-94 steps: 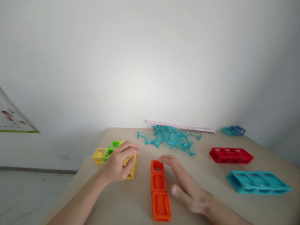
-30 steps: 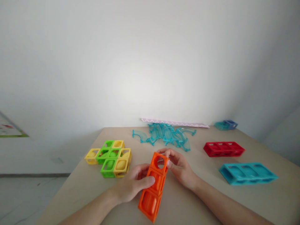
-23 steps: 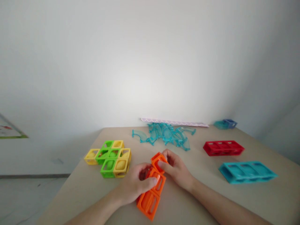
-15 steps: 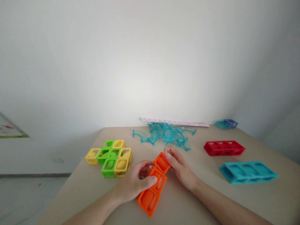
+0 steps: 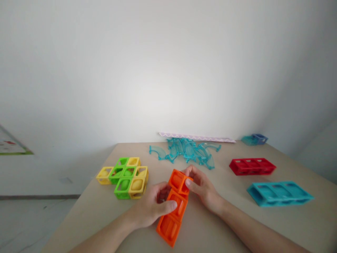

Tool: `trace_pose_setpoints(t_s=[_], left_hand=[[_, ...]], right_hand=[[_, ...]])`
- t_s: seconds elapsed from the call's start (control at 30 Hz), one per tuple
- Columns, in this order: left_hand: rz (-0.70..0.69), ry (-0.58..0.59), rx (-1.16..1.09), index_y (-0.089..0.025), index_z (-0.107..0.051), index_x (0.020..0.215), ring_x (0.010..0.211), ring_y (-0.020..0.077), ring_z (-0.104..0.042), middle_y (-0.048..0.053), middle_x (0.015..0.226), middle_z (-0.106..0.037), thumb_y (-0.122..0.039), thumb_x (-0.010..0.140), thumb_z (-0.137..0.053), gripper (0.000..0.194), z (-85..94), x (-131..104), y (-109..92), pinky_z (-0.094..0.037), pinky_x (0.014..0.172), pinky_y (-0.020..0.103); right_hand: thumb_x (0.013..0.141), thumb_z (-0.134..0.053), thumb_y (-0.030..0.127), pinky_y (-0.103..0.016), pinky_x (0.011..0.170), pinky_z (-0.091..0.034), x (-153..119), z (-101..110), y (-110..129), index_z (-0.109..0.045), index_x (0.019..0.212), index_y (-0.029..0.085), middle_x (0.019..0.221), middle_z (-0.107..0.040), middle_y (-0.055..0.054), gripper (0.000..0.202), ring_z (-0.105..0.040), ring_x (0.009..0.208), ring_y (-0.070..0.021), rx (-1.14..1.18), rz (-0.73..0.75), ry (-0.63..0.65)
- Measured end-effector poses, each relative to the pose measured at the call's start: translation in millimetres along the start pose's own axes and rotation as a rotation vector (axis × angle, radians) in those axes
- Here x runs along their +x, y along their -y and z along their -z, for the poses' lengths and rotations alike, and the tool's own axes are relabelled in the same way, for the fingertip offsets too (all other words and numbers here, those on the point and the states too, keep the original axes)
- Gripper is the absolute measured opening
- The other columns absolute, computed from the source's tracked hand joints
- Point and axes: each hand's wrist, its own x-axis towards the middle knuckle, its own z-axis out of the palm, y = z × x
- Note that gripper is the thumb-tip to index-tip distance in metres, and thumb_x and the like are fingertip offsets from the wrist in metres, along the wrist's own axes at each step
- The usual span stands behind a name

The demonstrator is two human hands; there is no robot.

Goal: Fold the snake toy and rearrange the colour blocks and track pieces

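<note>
Three orange hollow cube blocks (image 5: 170, 228) form a row, held tilted over the near part of the table. Around the middle block my left hand (image 5: 151, 205) is closed, its thumb across the front face. My right hand (image 5: 202, 188) grips the far end block, thumb on its right side and fingers behind. That end block sits turned at an angle to the other two; whether it is fully joined to them I cannot tell. The fingertips behind the blocks are hidden.
Green and yellow joined cubes (image 5: 129, 177) lie at left. Clear teal curved pieces (image 5: 184, 151) are heaped at the back before a pale patterned strip (image 5: 197, 137). To the right lie a red row (image 5: 252, 166), a teal row (image 5: 280, 193) and a dark blue cube (image 5: 259, 139).
The end orange block has turned in my right hand and now shows two faces. My right thumb has moved onto its side. My left hand keeps its hold on the middle block.
</note>
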Motion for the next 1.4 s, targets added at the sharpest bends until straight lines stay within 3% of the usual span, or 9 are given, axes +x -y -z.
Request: trace_pose_setpoints(t_s=[0.1,0.23,0.47,0.67,0.77,0.9,1.03,1.27,1.4], left_hand=[[0.021,0.003,0.011,-0.013,-0.061,0.111,0.087,0.0178,-0.059,0.008,0.098,-0.065,-0.038,0.077,-0.071,0.044,-1.0,-1.1,-0.9,-0.044,0.074,0.026],[0.015,-0.011,0.02,-0.013,-0.061,0.112,0.087,0.0196,-0.06,0.009,0.098,-0.066,-0.038,0.076,-0.071,0.045,-1.6,-2.0,-4.7,-0.045,0.077,0.029],[-0.036,-0.044,0.039,-0.014,-0.061,0.111,0.092,0.0217,-0.06,0.01,0.102,-0.067,-0.038,0.078,-0.068,0.041,0.9,-0.8,-5.0,-0.046,0.078,0.03],[-0.021,-0.117,0.12,-0.014,-0.061,0.108,0.086,0.0198,-0.059,0.008,0.095,-0.066,-0.039,0.077,-0.069,0.041,3.2,-0.5,-1.0,-0.046,0.074,0.028],[-0.022,-0.11,0.122,-0.014,-0.061,0.108,0.085,0.0191,-0.058,0.007,0.093,-0.065,-0.039,0.076,-0.069,0.041,2.5,-0.9,-1.6,-0.045,0.074,0.028],[-0.035,-0.073,0.096,-0.014,-0.061,0.107,0.086,0.0192,-0.058,0.006,0.092,-0.064,-0.039,0.075,-0.07,0.041,2.6,-1.4,-2.5,-0.045,0.075,0.028],[-0.047,-0.118,0.121,-0.013,-0.062,0.104,0.084,0.0181,-0.058,0.007,0.093,-0.065,-0.039,0.075,-0.071,0.041,6.2,-0.9,-1.3,-0.045,0.074,0.027],[-0.023,-0.028,0.042,-0.013,-0.061,0.106,0.09,0.0217,-0.061,0.01,0.097,-0.067,-0.04,0.075,-0.071,0.042,4.7,0.1,-3.0,-0.047,0.077,0.03],[-0.062,-0.092,0.067,-0.013,-0.06,0.108,0.088,0.0215,-0.063,0.011,0.099,-0.068,-0.041,0.076,-0.07,0.043,0.4,2.1,5.1,-0.048,0.077,0.03]], right_hand=[[0.081,-0.069,0.041,-0.022,0.058,-0.037,-0.1,-1.1,-0.9,-0.043,0.072,0.019,0.066,-0.053,0.004,0.035,-0.046,0.061,-0.0096,-0.029,-0.038,-0.07],[0.088,-0.059,0.044,-0.023,0.056,-0.042,-0.1,1.3,-0.9,-0.049,0.076,0.018,0.07,-0.057,0.001,0.029,-0.051,0.062,-0.0111,0.062,-0.089,-0.035],[0.077,-0.07,0.047,-0.021,0.042,-0.044,1.7,-3.6,3.9,-0.054,0.084,0.019,0.068,-0.06,0.001,0.033,-0.051,0.051,-0.0096,0.048,-0.116,-0.12],[0.084,-0.053,0.058,-0.019,0.034,-0.04,1.2,-6.6,-3.4,-0.058,0.074,0.015,0.049,-0.05,0.003,0.045,-0.041,0.039,-0.008,0.091,-0.239,-0.192],[0.085,-0.048,0.061,-0.019,0.031,-0.037,1.0,-7.3,-5.4,-0.059,0.075,0.015,0.049,-0.051,0.002,0.049,-0.041,0.036,-0.0082,0.092,-0.281,-0.199],[0.083,-0.048,0.063,-0.019,0.033,-0.035,0.8,-8.7,-7.2,-0.057,0.068,0.015,0.049,-0.05,0.002,0.051,-0.045,0.04,-0.01,0.01,-0.313,-0.255],[0.083,-0.049,0.062,-0.02,0.036,-0.037,0.6,-9.1,-9.2,-0.055,0.061,0.016,0.049,-0.048,0.002,0.052,-0.045,0.042,-0.0104,-0.011,-0.331,-0.261],[0.088,-0.049,0.055,-0.022,0.045,-0.041,0.4,-14.6,-6.0,-0.059,0.069,0.016,0.058,-0.054,0.001,0.045,-0.048,0.05,-0.0112,0.111,-0.198,-0.128],[0.089,-0.042,0.061,-0.023,0.046,-0.039,-1.9,-16.9,-9.9,-0.06,0.07,0.017,0.061,-0.056,0.0,0.051,-0.05,0.053,-0.0126,0.14,-0.164,-0.133]])
